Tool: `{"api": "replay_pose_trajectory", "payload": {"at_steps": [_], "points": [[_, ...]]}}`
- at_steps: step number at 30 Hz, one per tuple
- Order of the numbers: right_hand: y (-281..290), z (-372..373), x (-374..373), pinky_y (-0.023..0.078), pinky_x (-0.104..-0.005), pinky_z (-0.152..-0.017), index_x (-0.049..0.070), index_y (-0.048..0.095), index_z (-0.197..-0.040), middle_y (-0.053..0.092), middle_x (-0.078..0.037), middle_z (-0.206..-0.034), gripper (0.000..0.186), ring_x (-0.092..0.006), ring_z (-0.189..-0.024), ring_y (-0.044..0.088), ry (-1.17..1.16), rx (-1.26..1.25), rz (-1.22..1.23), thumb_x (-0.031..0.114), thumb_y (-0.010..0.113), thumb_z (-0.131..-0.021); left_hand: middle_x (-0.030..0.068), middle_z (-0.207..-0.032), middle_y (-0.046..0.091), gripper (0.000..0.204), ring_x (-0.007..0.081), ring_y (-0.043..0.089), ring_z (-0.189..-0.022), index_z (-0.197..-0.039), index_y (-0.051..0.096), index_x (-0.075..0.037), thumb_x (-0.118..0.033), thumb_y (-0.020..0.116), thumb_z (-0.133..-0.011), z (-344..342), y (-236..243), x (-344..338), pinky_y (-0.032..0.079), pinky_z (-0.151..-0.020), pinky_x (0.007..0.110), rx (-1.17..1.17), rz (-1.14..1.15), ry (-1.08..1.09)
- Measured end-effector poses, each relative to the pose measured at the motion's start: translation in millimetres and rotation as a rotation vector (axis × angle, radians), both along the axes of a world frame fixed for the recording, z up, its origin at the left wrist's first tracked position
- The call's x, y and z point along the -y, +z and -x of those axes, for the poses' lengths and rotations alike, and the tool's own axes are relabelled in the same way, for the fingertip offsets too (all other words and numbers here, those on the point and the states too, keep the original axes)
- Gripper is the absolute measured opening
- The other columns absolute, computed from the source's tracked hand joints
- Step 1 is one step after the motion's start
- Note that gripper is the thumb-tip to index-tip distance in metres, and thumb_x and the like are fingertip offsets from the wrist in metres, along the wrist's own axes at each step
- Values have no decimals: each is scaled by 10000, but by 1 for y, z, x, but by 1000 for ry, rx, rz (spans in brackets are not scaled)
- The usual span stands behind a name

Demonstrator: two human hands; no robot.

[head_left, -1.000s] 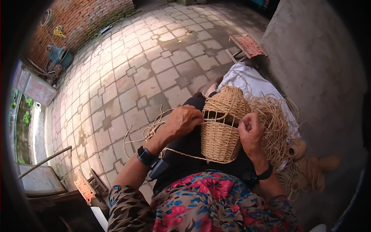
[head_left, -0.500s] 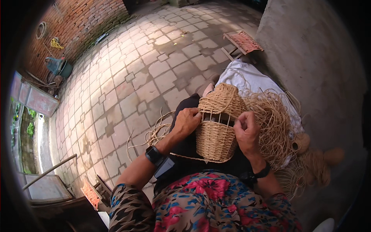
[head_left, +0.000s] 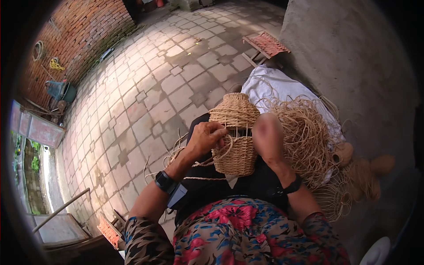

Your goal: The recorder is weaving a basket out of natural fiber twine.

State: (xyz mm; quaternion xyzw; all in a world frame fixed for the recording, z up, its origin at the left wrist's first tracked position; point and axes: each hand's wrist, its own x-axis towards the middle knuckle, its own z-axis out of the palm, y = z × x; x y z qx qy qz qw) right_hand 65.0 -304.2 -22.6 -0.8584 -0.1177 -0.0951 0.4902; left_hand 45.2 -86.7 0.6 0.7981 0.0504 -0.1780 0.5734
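Observation:
A straw-coloured woven basket [head_left: 235, 157] with a narrow neck stands over my lap, with an open band of upright cords round its middle. My left hand [head_left: 207, 139] is closed on a twisted cord [head_left: 225, 152] at the band's left side, the cord looping down over the lower weave. Against the basket's right side my right hand [head_left: 268, 134] is smeared by motion, so its fingers and anything in them are unclear. A loose heap of cord [head_left: 296, 137] lies beside it on a white sack [head_left: 260, 81]. More strands trail to the left.
Coils of twine [head_left: 342, 154] lie by a concrete wall [head_left: 349, 66] at right. A low stool with orange strapping [head_left: 267, 42] stands ahead on the paving [head_left: 141, 101]; another [head_left: 109, 232] is at lower left. A bucket [head_left: 66, 92] sits by the brick wall [head_left: 88, 39].
The basket sits further left in the view and looks more upright. A cord loop now hangs below my left hand over the lower weave. My right hand has risen slightly and is now blurred.

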Motion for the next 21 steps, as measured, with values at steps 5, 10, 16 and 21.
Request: {"api": "replay_pose_trajectory", "payload": {"at_steps": [5,10,16,21], "points": [[-8,1,2,493,-361,-583,53,489,-942,560,-85,-664,254,-258,-609,620,-38,9,56,5,674,-776,183,-699,636,147,390,623,-674,-838,629,-61,-172,549,-893,15,-5,-30,487,-620,447,559,-591,210],[-5,3,4,498,-366,-584,54,491,-955,565,-90,-677,267,-267,-621,629,-46,4,30,-15,664,-764,199,-770,664,237,393,654,-744,-877,610,-63,-269,508,-935,83,-29,-291,495,-623,485,262,-1410,692],[-15,3,5,511,-344,-601,63,506,-1003,598,-102,-712,293,-258,-655,651,-16,83,-10,-36,649,-768,168,-1006,625,308,347,630,-938,-1061,592,-123,-213,678,-780,91,-34,-294,502,-754,468,137,-1355,618],[-13,3,7,507,-348,-595,80,514,-1032,593,-97,-702,307,-250,-647,644,-27,48,45,-42,634,-777,184,-1168,630,454,372,589,-1100,-1232,527,-99,-289,679,-849,28,-13,-70,467,-912,434,462,-495,157]]}}
